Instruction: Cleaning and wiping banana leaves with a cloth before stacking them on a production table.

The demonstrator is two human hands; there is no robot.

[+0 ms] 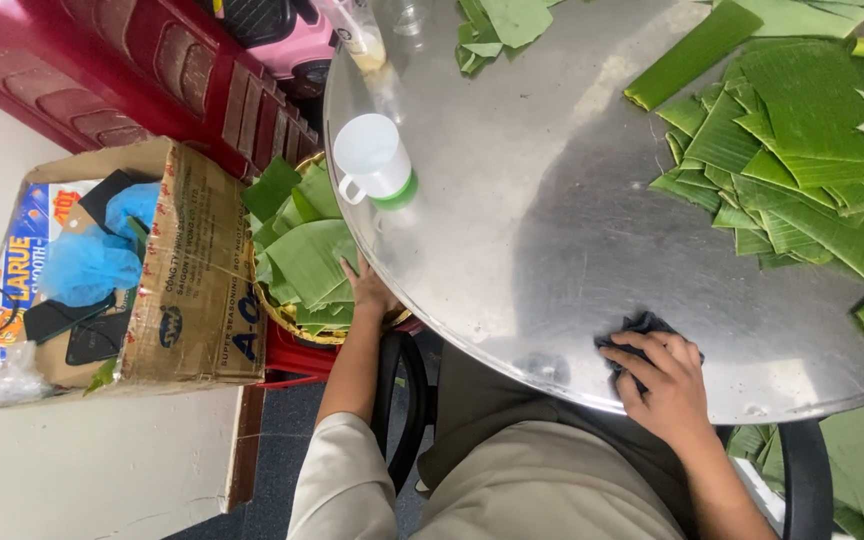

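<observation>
White cup (373,157), cardboard box (184,268)

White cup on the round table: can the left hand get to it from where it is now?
Probably yes. The left hand rests on leaves in the basket just below the white cup, with nothing between them.
</observation>
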